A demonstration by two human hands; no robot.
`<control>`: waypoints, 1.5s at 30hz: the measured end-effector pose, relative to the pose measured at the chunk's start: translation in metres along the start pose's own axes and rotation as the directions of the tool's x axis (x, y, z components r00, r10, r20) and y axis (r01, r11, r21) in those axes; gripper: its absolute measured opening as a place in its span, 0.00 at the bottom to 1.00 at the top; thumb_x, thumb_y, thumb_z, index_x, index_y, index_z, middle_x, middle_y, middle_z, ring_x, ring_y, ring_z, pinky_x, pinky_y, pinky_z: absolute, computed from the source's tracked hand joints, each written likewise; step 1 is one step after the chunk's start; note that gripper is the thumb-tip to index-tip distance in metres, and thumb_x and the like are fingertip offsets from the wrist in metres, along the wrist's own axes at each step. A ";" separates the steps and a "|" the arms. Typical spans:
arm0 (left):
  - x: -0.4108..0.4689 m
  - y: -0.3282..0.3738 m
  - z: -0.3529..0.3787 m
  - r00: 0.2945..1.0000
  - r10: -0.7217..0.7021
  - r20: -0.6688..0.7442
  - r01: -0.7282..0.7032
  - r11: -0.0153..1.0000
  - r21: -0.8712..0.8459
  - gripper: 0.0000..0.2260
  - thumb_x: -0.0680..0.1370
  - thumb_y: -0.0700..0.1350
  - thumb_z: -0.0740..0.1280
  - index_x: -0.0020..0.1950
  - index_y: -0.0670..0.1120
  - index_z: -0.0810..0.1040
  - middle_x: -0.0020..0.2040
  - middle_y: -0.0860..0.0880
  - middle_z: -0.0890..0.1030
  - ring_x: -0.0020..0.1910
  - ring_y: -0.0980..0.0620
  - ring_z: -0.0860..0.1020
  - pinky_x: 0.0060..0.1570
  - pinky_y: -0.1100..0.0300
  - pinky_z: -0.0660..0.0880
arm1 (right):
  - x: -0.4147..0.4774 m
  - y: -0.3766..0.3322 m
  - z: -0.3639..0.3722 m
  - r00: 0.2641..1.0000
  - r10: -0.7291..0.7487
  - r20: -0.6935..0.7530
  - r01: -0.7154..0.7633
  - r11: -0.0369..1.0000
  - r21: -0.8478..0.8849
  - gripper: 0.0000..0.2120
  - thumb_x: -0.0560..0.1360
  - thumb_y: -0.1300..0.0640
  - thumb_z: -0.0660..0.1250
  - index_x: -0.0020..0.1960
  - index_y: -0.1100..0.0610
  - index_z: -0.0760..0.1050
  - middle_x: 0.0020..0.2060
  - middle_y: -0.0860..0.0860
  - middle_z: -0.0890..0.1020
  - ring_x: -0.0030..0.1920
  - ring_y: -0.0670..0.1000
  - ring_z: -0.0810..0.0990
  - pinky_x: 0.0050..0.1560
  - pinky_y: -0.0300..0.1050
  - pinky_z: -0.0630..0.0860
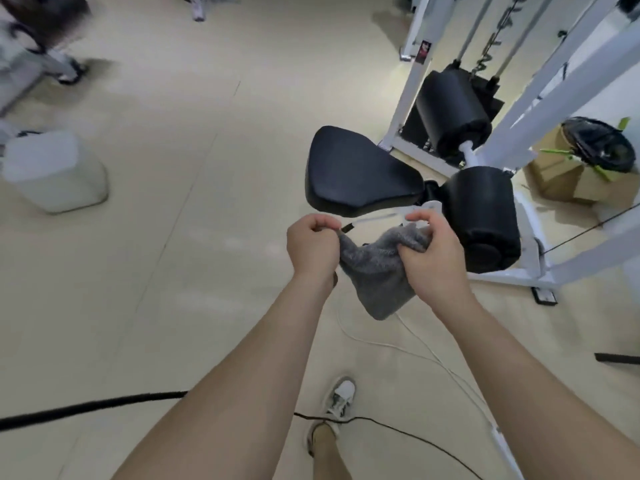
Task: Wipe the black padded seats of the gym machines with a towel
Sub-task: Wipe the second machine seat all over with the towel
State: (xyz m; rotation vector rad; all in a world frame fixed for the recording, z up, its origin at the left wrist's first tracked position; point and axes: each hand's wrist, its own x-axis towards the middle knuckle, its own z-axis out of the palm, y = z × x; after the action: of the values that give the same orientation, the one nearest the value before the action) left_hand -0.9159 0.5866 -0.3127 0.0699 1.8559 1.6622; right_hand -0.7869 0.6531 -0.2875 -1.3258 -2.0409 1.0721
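A grey towel (375, 271) hangs between my two hands at mid-frame, bunched at the top and drooping below. My left hand (311, 245) pinches its left corner. My right hand (431, 252) grips the bunched right side. Just beyond the hands, apart from the towel, is the black padded seat (356, 173) of a white-framed gym machine. Two black roller pads belong to the same machine: one (481, 216) right of the seat, one (450, 112) farther back.
The white machine frame (540, 109) rises at the right, with cardboard boxes and a black bag (595, 143) behind it. A white plastic canister (52, 171) stands on the floor at left. Cables (398, 344) trail across the beige floor near my shoe (341, 396).
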 end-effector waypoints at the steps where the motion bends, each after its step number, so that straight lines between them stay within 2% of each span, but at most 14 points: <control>1: 0.020 0.003 0.007 0.999 0.013 -0.035 -0.013 1.000 0.000 0.16 0.65 0.31 0.53 0.33 0.48 0.77 0.30 0.48 0.78 0.30 0.42 0.75 0.30 0.58 0.69 | 0.024 0.003 0.009 1.000 -0.016 0.009 0.016 1.000 -0.011 0.17 0.74 0.65 0.63 0.58 0.50 0.71 0.37 0.46 0.75 0.39 0.45 0.75 0.38 0.38 0.72; 4: 0.078 0.012 0.026 0.988 0.057 -0.146 -0.056 0.998 0.009 0.18 0.62 0.30 0.52 0.30 0.49 0.77 0.30 0.51 0.77 0.33 0.49 0.74 0.34 0.60 0.70 | 0.089 0.016 0.035 0.997 -0.044 0.056 0.045 0.999 -0.023 0.22 0.74 0.67 0.62 0.63 0.48 0.68 0.45 0.47 0.75 0.46 0.50 0.76 0.47 0.45 0.74; 8: 0.147 0.010 0.042 0.972 0.150 -0.180 -0.133 0.986 0.101 0.19 0.61 0.29 0.53 0.28 0.50 0.77 0.33 0.51 0.79 0.37 0.50 0.76 0.37 0.59 0.71 | 0.158 0.034 0.062 0.992 -0.089 0.087 0.092 0.995 -0.032 0.25 0.73 0.67 0.61 0.65 0.47 0.66 0.53 0.49 0.74 0.54 0.53 0.75 0.57 0.53 0.74; 11: 0.188 0.006 0.046 0.958 0.212 -0.192 -0.186 0.972 0.142 0.19 0.59 0.29 0.53 0.28 0.50 0.78 0.35 0.51 0.81 0.39 0.51 0.78 0.39 0.61 0.73 | 0.201 0.039 0.088 0.990 -0.101 0.094 0.103 0.995 -0.014 0.24 0.71 0.67 0.59 0.62 0.46 0.67 0.55 0.50 0.75 0.54 0.53 0.75 0.56 0.57 0.75; 14: 0.223 -0.004 0.044 0.934 0.301 -0.195 -0.269 0.948 0.171 0.20 0.59 0.29 0.55 0.27 0.51 0.79 0.35 0.55 0.80 0.39 0.55 0.79 0.40 0.63 0.75 | 0.231 0.044 0.116 0.991 -0.123 0.048 0.123 0.992 0.004 0.24 0.70 0.67 0.58 0.62 0.49 0.68 0.55 0.52 0.75 0.53 0.49 0.74 0.58 0.53 0.73; 17: 0.258 -0.019 0.037 0.944 0.328 -0.027 -0.299 0.889 0.346 0.18 0.62 0.29 0.59 0.30 0.50 0.82 0.38 0.59 0.79 0.44 0.56 0.79 0.43 0.67 0.74 | 0.252 0.056 0.139 0.998 -0.047 0.032 0.054 0.964 -0.259 0.27 0.70 0.57 0.63 0.68 0.48 0.62 0.61 0.52 0.68 0.59 0.50 0.69 0.62 0.53 0.68; 19: 0.276 -0.031 0.039 0.950 0.285 0.123 -0.306 0.795 0.524 0.16 0.64 0.33 0.63 0.36 0.52 0.84 0.44 0.60 0.78 0.50 0.56 0.77 0.49 0.66 0.73 | 0.259 0.066 0.155 0.997 -0.035 0.069 0.067 0.835 -0.546 0.33 0.70 0.48 0.64 0.72 0.49 0.56 0.69 0.54 0.62 0.70 0.54 0.60 0.66 0.59 0.60; 22: 0.298 -0.047 0.052 0.923 0.271 0.275 -0.385 0.689 0.614 0.13 0.72 0.44 0.66 0.54 0.53 0.83 0.61 0.53 0.75 0.62 0.55 0.72 0.63 0.63 0.67 | 0.264 0.079 0.186 0.967 -0.142 0.213 0.238 0.804 -0.544 0.30 0.75 0.47 0.60 0.74 0.55 0.57 0.74 0.55 0.60 0.75 0.55 0.55 0.71 0.57 0.56; 25: 0.310 -0.069 0.058 0.870 0.261 0.419 -0.482 0.632 0.607 0.20 0.80 0.49 0.60 0.72 0.54 0.68 0.75 0.49 0.59 0.71 0.55 0.63 0.67 0.63 0.64 | 0.262 0.094 0.213 0.936 -0.101 0.337 0.291 0.764 -0.576 0.29 0.80 0.46 0.49 0.77 0.59 0.50 0.77 0.57 0.53 0.77 0.55 0.49 0.75 0.54 0.51; 28: 0.320 -0.084 0.061 0.840 0.250 0.481 -0.499 0.705 0.505 0.22 0.83 0.48 0.54 0.77 0.57 0.55 0.79 0.52 0.46 0.76 0.62 0.50 0.68 0.74 0.51 | 0.271 0.098 0.224 0.939 -0.108 0.328 0.294 0.745 -0.598 0.32 0.79 0.43 0.42 0.77 0.57 0.44 0.78 0.54 0.46 0.77 0.52 0.43 0.75 0.54 0.46; 31: 0.341 -0.081 0.069 0.856 0.238 0.459 -0.437 0.809 0.394 0.23 0.83 0.45 0.52 0.76 0.59 0.49 0.79 0.54 0.45 0.72 0.72 0.43 0.64 0.81 0.44 | 0.295 0.092 0.231 0.926 -0.099 0.365 0.312 0.745 -0.589 0.33 0.78 0.41 0.41 0.77 0.55 0.41 0.78 0.52 0.43 0.77 0.49 0.39 0.75 0.54 0.42; 33: 0.353 -0.077 0.076 0.855 0.220 0.471 -0.403 0.851 0.335 0.23 0.84 0.45 0.51 0.76 0.60 0.48 0.79 0.55 0.46 0.73 0.71 0.42 0.65 0.80 0.42 | 0.311 0.088 0.236 0.925 -0.096 0.368 0.310 0.750 -0.584 0.32 0.78 0.41 0.41 0.77 0.54 0.39 0.78 0.50 0.41 0.76 0.48 0.37 0.75 0.53 0.40; 40: 0.417 -0.051 0.098 0.843 0.146 0.518 -0.288 0.936 0.205 0.22 0.84 0.46 0.50 0.78 0.56 0.50 0.79 0.57 0.51 0.75 0.66 0.47 0.75 0.63 0.46 | 0.375 0.075 0.257 0.933 -0.108 0.342 0.301 0.755 -0.583 0.32 0.78 0.43 0.42 0.77 0.52 0.39 0.78 0.48 0.42 0.76 0.45 0.38 0.73 0.50 0.38; 45: 0.458 -0.025 0.122 0.884 0.078 0.460 -0.188 0.962 0.198 0.19 0.83 0.46 0.52 0.75 0.53 0.62 0.75 0.55 0.65 0.72 0.62 0.61 0.71 0.66 0.55 | 0.425 0.068 0.269 0.942 -0.111 0.316 0.287 0.754 -0.591 0.30 0.77 0.46 0.43 0.78 0.52 0.44 0.78 0.49 0.47 0.77 0.46 0.43 0.74 0.51 0.40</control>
State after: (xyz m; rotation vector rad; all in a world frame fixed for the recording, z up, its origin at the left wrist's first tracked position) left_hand -1.2116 0.8906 -0.5257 0.6454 1.7021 1.3526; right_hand -1.1255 0.9601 -0.5088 -1.2446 -2.8374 0.4778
